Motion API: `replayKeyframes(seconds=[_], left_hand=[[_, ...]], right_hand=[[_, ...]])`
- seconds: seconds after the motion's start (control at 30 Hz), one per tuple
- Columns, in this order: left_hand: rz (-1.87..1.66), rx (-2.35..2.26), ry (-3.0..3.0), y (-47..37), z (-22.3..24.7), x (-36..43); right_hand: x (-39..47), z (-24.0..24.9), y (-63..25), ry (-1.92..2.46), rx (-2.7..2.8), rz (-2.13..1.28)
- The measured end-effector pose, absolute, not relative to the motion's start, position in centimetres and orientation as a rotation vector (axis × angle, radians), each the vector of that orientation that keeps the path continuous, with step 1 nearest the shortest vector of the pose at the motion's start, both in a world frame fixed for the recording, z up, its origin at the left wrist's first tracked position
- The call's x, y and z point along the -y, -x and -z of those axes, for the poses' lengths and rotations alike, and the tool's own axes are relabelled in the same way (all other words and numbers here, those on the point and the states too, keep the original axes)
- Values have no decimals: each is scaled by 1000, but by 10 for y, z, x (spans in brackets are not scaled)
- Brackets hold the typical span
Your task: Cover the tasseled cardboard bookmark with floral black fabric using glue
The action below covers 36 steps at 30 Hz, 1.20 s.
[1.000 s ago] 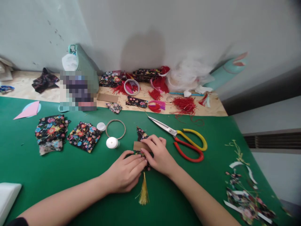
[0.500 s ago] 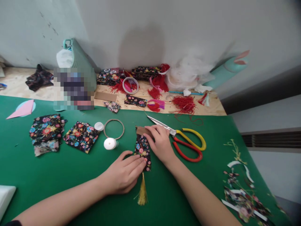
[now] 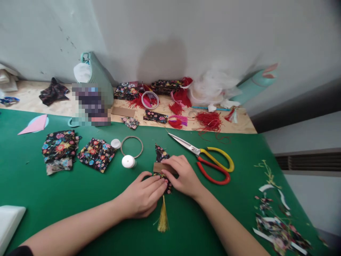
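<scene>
A black floral cloth strip point(image 3: 161, 154) lies on the green mat, with a yellow tassel point(image 3: 163, 216) sticking out below its near end. My left hand point(image 3: 145, 193) rests its fingers, held together, on the near part of the cloth and presses it down. Between the thumb and fingers of my right hand point(image 3: 183, 176) is a brown card strip point(image 3: 159, 168), lying crosswise over the cloth. The fingers of both hands nearly meet and hide part of the cloth. Scissors point(image 3: 195, 149) with yellow and red handles lie open right of my right hand.
White-capped bottle point(image 3: 128, 161), white cap point(image 3: 115, 143) and ring point(image 3: 131, 138) stand or lie left of the cloth. Farther left are floral cloth pieces point(image 3: 96, 154). Red threads point(image 3: 208, 121) and a teal pouch point(image 3: 101, 80) sit along the wall; scraps point(image 3: 279, 231) lie at right.
My right hand has moved nearer, sliding the brown card down the cloth towards my left hand. The cloth's far end now shows beyond the card as a slanted point. The view has shifted slightly.
</scene>
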<state>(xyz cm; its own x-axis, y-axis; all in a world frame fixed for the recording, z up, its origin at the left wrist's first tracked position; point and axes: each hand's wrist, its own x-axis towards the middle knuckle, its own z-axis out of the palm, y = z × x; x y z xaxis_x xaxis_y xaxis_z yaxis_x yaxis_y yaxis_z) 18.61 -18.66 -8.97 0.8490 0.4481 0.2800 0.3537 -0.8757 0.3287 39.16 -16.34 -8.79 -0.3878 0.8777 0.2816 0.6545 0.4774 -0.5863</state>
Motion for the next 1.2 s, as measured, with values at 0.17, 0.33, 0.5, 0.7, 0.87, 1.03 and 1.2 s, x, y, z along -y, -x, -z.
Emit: replayKeyframes(seconds=[0.17,0.33,0.5,0.7,0.87,1.03,1.2], left_hand=[[-524,-627,-2721,-186,89,185],[-539,-628,-2694,-187,87,184],[-553,-639,-2675,-187,85,185],[-540,-649,-2657,-187,84,184],[-520,-645,-2647,-187,84,184],[-549,-655,-2633,-187,83,184],[-544,-661,-2625,-188,82,183]], right_hand=[[154,94,-391,1401,2055,-395],[145,100,-390,1489,1986,-252],[134,102,-393,1534,1951,-128],[150,90,-394,1372,1953,-390],[162,85,-391,1390,2192,-474],[151,94,-388,1519,2053,-369],[138,99,-388,1595,2012,-162]])
